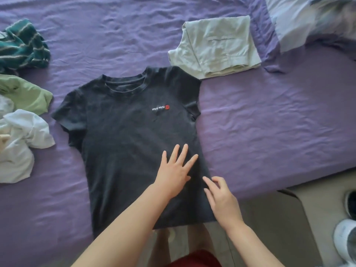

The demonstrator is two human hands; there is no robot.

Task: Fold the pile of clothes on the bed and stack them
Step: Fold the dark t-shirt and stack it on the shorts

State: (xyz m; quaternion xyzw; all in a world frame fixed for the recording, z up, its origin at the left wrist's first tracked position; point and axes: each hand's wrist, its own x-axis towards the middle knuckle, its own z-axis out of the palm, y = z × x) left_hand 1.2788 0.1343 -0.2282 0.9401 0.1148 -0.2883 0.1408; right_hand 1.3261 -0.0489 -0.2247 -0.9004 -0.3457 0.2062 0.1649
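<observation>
At the far left of the bed [115,26] the unfolded pile waits: a green-and-white striped garment [23,45] at the top, a pale green piece [28,95] below it, and a crumpled white garment [21,143] nearest the edge, the three bunched close together. Just right of them, at the middle of the purple sheet, the dark T-shirt [123,143] lies spread face up, collar away from the person, sleeves out, its hem at the near edge of the mattress. The left hand [176,170] rests flat on the shirt's lower right part, fingers straight and spread, pressing the cloth. Just beside it, the right hand [221,197] touches the shirt's right side edge with fingers loosely extended and slightly apart, gripping nothing. Further right and farther back, a folded pale garment [213,49] sits by itself, touching the shirt's shoulder corner; it looks like the start of the stack. The step in hand seems to be smoothing the shirt before folding. The next move likely calls for pinching the right edge and sleeve and bringing them toward the centre, keeping the cloth flat.
</observation>
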